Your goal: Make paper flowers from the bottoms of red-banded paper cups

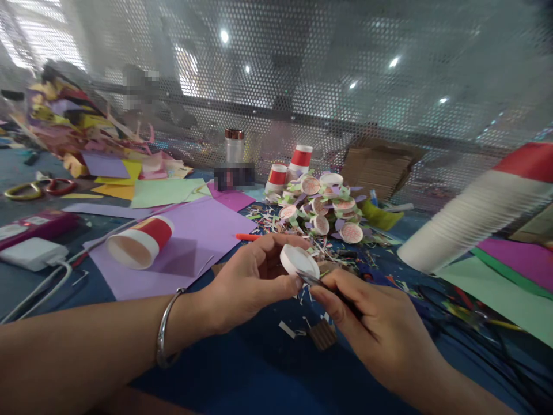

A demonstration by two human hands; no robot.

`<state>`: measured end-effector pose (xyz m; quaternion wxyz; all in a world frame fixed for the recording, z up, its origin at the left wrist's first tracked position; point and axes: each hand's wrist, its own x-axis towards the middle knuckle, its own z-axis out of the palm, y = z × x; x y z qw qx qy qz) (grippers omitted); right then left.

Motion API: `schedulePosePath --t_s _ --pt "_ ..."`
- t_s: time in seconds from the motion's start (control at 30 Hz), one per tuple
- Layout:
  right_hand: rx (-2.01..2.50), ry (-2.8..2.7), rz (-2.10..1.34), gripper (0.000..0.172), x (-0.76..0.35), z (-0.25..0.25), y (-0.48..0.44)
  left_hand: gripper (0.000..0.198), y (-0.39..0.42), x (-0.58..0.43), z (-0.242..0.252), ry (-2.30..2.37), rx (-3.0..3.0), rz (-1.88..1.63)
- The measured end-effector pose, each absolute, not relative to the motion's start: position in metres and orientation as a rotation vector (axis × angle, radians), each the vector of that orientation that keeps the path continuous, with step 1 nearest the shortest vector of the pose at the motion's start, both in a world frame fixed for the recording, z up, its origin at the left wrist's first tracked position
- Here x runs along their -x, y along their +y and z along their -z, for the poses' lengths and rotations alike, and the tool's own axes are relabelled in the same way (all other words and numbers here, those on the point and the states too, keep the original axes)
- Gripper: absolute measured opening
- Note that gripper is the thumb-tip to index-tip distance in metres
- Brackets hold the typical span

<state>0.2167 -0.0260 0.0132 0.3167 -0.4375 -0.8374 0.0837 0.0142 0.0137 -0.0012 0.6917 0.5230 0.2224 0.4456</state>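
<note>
Between the thumb and fingers of my left hand (pixel 248 282) is a small white paper disc (pixel 296 260) with a raised rim, like the bottom of a paper cup. My right hand (pixel 375 320) grips a thin dark tool with a metal tip (pixel 309 278); its tip touches the disc's lower edge. Whether the tool is a knife or scissors, I cannot tell. Beyond both hands rises a pile of similar discs (pixel 319 222) with coloured paper bits attached. Left of my left hand, a red and white paper cup (pixel 144 242) lies on its side on a purple sheet (pixel 190 259).
Stacked cups (pixel 470 213) lean at the right, beside black cables (pixel 484 351). Cardboard (pixel 375 167) and a jar (pixel 234 147) stand at the back. Scissors (pixel 41 187), a white charger (pixel 34 253) and coloured paper (pixel 168 192) lie left. Paper scraps (pixel 287 329) litter the blue table (pixel 242 369).
</note>
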Motion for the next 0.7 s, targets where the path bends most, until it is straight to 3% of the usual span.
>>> schedulePosePath --t_s 0.57,0.7 --pt "1.135 -2.244 -0.108 0.035 -0.2160 -0.0129 -0.0262 0.047 0.0133 -0.0147 0.0047 0.553 -1.310 -1.011" --pt "1.114 -2.230 -0.056 0.029 -0.2165 -0.0141 -0.0255 0.049 0.0144 -0.0142 0.0050 0.544 -1.330 -1.019"
